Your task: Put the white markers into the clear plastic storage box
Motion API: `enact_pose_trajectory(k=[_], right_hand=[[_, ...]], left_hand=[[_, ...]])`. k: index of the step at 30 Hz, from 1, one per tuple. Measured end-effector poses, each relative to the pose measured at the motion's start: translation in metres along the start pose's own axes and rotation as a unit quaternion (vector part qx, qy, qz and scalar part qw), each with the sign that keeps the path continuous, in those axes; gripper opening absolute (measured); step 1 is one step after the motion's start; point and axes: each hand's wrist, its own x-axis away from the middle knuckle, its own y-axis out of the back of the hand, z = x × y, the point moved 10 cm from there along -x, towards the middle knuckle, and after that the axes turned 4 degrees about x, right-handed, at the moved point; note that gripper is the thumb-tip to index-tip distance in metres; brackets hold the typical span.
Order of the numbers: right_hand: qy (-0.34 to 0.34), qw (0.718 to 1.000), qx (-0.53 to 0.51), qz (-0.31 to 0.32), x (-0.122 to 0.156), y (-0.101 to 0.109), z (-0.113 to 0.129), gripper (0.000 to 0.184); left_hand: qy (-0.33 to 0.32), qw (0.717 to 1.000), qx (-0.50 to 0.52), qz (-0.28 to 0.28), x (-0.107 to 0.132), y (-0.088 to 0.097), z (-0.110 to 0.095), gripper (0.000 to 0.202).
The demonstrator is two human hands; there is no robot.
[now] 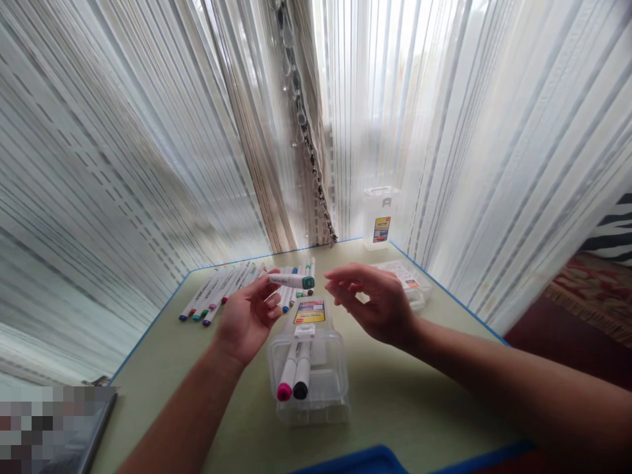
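Between the fingers of my left hand (249,316) is a white marker with a green cap (291,282), its green end pointing right. My right hand (370,299) hovers just right of that cap, not touching it, with its fingers bent and slightly apart and nothing visible in them. Below and between both hands lies a clear plastic case (326,382) with a yellow and blue label. A marker with a pink end (286,378) and a marker with a black end (302,375) lie side by side in the case, ends toward me.
Several white markers (217,293) with coloured ends lie in a row at the back left, and more lie behind the case. A clear upright box (379,220) stands at the far edge. Another clear case (412,283) lies behind my right hand. String curtains (197,131) border the table.
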Motion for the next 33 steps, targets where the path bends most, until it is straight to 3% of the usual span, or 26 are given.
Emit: enact_pose_trajectory(k=[6,13,33], right_hand=[[-0.016,1.000,-0.022,0.008,0.002,-0.002,-0.005,0.013],[-0.047,0.997,-0.061,0.020,0.007,-0.001,-0.012,0.040],[-0.049,0.997,-0.062,-0.001,0.008,-0.001,-0.019,0.016]], left_hand=[[-0.013,1.000,0.006,-0.009,0.000,0.002,-0.002,0.014],[-0.077,0.997,-0.006,-0.010,-0.001,0.006,-0.012,0.017],[-0.116,0.993,-0.030,0.015,0.001,0.002,-0.017,0.024]])
